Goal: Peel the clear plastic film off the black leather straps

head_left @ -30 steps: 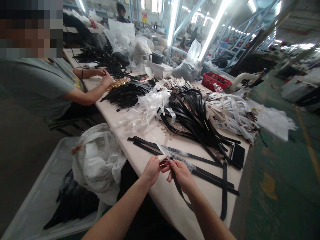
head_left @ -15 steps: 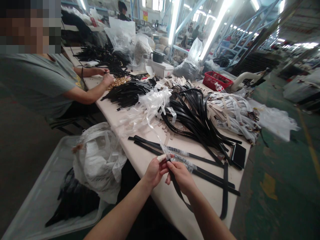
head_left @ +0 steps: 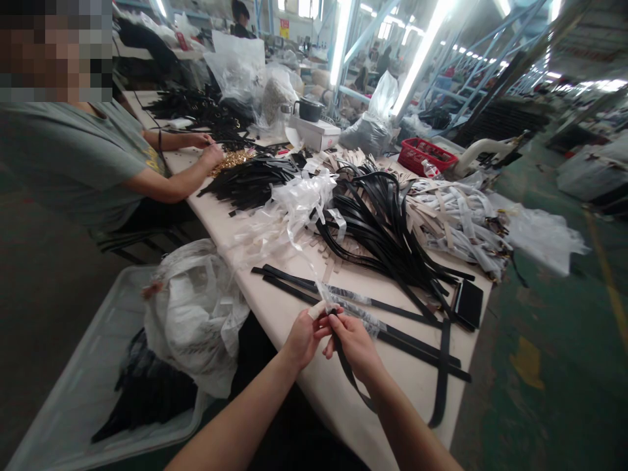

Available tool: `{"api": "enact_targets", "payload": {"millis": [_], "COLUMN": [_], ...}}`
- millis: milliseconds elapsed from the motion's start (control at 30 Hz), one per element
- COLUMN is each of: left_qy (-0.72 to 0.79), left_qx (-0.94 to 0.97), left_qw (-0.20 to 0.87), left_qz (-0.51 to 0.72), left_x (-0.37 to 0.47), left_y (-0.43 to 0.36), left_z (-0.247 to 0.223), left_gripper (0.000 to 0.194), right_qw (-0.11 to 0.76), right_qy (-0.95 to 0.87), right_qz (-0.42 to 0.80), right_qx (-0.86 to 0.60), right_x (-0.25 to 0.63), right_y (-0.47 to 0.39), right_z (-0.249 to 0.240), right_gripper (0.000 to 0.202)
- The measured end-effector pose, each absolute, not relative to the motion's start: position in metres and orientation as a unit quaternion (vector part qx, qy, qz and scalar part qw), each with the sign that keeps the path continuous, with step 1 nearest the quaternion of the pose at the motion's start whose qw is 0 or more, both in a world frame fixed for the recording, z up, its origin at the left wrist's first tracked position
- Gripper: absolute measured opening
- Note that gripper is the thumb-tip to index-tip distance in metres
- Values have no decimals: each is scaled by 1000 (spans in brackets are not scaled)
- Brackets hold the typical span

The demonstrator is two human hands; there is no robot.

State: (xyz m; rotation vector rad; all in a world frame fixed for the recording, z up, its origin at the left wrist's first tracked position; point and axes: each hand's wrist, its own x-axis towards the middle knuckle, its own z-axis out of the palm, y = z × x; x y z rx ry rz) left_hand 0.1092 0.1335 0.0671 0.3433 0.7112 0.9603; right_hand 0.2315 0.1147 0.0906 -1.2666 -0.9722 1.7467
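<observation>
Over the table's near edge, my left hand (head_left: 303,337) is closed, pinching a clear plastic strip (head_left: 321,290) at the end of a black strap (head_left: 349,371). A pale wrap covers one of its fingertips. My right hand (head_left: 357,341) is closed on that strap, thumb on top, close against the left fingers. The strap hangs down in a curve behind my right forearm. Just beyond my hands lie several flat black straps (head_left: 417,352), some partly wrapped in clear plastic. The exact contact between fingertips and strap end is hidden.
Black straps (head_left: 377,222), white-wrapped straps (head_left: 464,222) and loose plastic strips (head_left: 307,199) are heaped beyond. A phone-like black object (head_left: 468,304) lies at the right edge. A co-worker (head_left: 93,157) sits at left, above a plastic bag (head_left: 196,314) in a grey tray (head_left: 59,386).
The long plastic strip that ran from my fingers to the plastic heap now shows only as a short piece by my left fingertips. My hands have hardly moved.
</observation>
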Motion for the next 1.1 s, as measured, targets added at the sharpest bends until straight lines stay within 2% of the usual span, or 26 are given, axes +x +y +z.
{"api": "enact_targets", "payload": {"millis": [233,433,600,833,1100], "left_qy": [369,344,351,414,388], "left_qx": [141,159,198,164,240], "left_qw": [797,809,819,761,777], "left_qz": [457,450,407,472,433], "left_x": [108,110,106,105,102], "left_y": [137,133,133,132,127], "left_z": [66,66,65,65,74], "left_gripper": [31,38,40,42,44], "right_qw": [350,369,321,336,328], "right_qy": [-413,-431,-454,-434,-453], "right_qz": [680,639,654,679,648], "right_qx": [-494,-519,-513,-488,-517], "right_x": [230,231,237,235,236], "right_y": [116,119,120,111,108], "right_z": [90,90,86,82,78], "right_gripper": [48,50,55,41,47]}}
